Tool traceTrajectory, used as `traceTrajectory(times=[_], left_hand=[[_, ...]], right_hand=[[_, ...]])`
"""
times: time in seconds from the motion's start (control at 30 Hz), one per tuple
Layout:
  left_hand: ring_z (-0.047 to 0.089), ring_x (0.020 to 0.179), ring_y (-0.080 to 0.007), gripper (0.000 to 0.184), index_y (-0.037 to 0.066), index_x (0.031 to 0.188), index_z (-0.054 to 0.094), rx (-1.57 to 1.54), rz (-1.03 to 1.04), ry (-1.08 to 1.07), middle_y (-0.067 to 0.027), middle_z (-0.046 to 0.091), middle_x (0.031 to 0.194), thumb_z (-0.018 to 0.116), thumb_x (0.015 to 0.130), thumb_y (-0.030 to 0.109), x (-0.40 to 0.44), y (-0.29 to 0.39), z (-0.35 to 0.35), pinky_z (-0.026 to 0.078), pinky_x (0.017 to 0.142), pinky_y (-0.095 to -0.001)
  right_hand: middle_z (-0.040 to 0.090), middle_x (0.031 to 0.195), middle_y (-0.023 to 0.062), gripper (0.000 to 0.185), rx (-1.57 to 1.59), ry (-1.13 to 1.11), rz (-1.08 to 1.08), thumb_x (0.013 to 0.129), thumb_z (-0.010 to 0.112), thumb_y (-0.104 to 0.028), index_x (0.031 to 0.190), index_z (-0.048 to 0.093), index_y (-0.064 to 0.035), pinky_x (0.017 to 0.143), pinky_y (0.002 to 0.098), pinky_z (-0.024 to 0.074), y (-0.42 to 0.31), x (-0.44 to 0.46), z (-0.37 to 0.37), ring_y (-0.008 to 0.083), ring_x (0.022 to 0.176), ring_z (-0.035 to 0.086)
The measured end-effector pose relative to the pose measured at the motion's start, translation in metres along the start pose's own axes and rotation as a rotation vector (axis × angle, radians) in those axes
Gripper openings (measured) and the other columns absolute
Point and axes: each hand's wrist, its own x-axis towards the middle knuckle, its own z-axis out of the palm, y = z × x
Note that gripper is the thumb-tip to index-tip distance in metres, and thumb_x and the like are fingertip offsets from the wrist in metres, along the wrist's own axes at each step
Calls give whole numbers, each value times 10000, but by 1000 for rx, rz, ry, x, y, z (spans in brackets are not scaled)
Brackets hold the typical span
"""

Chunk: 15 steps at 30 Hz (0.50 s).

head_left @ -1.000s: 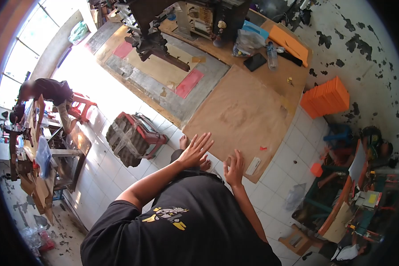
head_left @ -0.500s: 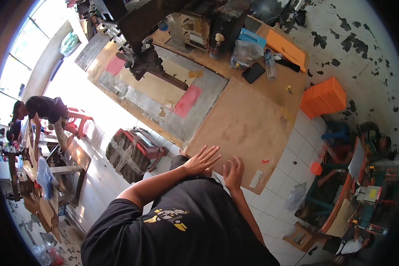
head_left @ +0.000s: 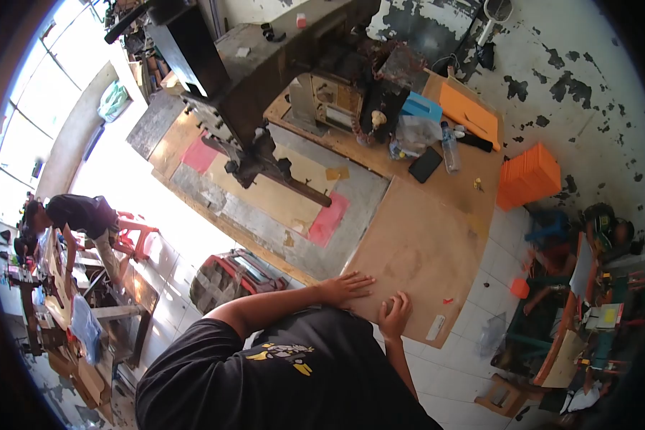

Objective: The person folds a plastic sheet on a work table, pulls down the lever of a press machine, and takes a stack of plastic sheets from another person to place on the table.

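Note:
My left hand (head_left: 346, 289) lies flat on the near edge of the brown tabletop board (head_left: 423, 247), fingers stretched out and holding nothing. Just to its right, my right hand (head_left: 395, 314) rests on the same board with bent fingers, the thumb apart and nothing visible in its grasp. Close to the right hand are a small white rectangular piece (head_left: 435, 327) and a tiny red item (head_left: 448, 301). Beyond my hands, a dark press-like machine (head_left: 254, 154) reaches over a pale sheet (head_left: 294, 190) with pink pieces (head_left: 330, 219) at its ends.
A phone (head_left: 426, 165), a water bottle (head_left: 450, 147) and a plastic bag (head_left: 417, 136) lie at the back of the table. Stacked orange trays (head_left: 529, 175) stand beyond its right edge. One person (head_left: 82, 215) bends over a workbench at left; other people sit at right.
The view has tilted upward, showing more of the machine and shifting the table lower. My left hand stays flat on the board; my right hand's fingers look more bent.

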Motion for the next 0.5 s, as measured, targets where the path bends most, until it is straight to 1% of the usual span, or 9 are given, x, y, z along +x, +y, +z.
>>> traceTrajectory(times=[0.1, 0.13, 0.2, 0.23, 0.3, 0.33, 0.4, 0.43, 0.5], left_hand=[[148, 1592, -310, 863, 150, 1597, 367, -17, -7, 52, -162, 164, 1715, 702, 872, 475, -14, -9, -15, 155, 1282, -526], [148, 1592, -310, 863, 150, 1597, 367, -10, -1, 51, -162, 164, 1715, 702, 872, 475, -20, -12, -20, 155, 1282, -526], [161, 1587, -332, 835, 123, 1599, 346, 63, -76, 77, -185, 187, 1702, 679, 915, 469, -34, -18, -26, 166, 1275, -537], [161, 1587, -332, 835, 123, 1599, 346, 67, -72, 79, -185, 187, 1702, 679, 915, 469, -43, -23, -27, 166, 1275, -537], [201, 1573, -353, 793, 130, 1589, 366, -16, -210, 158, -201, 230, 1683, 680, 927, 434, -64, -32, -26, 193, 1263, -553], [201, 1573, -353, 793, 130, 1589, 366, -17, -208, 161, -201, 230, 1683, 680, 927, 434, -75, -36, -27, 193, 1263, -553], [216, 1567, -345, 781, 115, 1568, 400, -8, -298, 219, -194, 250, 1676, 686, 917, 437, -97, -40, -36, 180, 1263, -562], [216, 1567, -345, 781, 115, 1568, 400, -8, -298, 221, -194, 250, 1676, 686, 917, 437, -107, -41, -39, 180, 1263, -562], [222, 1565, -346, 778, 105, 1575, 387, 19, -381, 240, -198, 249, 1675, 674, 930, 432, -125, -42, -41, 193, 1253, -575]], right_hand=[[524, 1350, 184, 314, -12, 13, 15, 907, 676, -244, 1124, 598, -30, 1100, 580, 358, -2, 1, -1, 420, 1317, 465], [517, 1352, 184, 309, -8, 5, 22, 903, 677, -234, 1118, 595, -28, 1103, 564, 357, -3, 1, -2, 418, 1314, 461], [509, 1354, 184, 303, -6, 2, 29, 898, 677, -223, 1113, 593, -26, 1106, 549, 355, -5, 1, -1, 416, 1311, 458], [518, 1359, 185, 312, -3, 8, 36, 896, 678, -234, 1114, 599, -25, 1102, 555, 361, -5, 1, 0, 421, 1307, 466], [527, 1364, 187, 320, -5, 12, 44, 894, 679, -244, 1115, 605, -24, 1098, 561, 368, -3, -1, 2, 425, 1303, 474], [532, 1360, 189, 319, 1, 22, 51, 892, 674, -244, 1112, 605, -23, 1092, 561, 372, -1, -2, 3, 428, 1296, 478], [536, 1356, 190, 317, 5, 31, 58, 890, 670, -244, 1108, 604, -23, 1087, 562, 377, 1, -3, 2, 432, 1289, 483], [540, 1350, 194, 310, 8, 37, 60, 890, 664, -240, 1101, 602, -22, 1080, 563, 382, 1, -3, 2, 434, 1282, 488], [544, 1345, 197, 302, 12, 42, 62, 891, 658, -237, 1095, 600, -22, 1073, 563, 388, 1, -3, 4, 435, 1274, 494]])
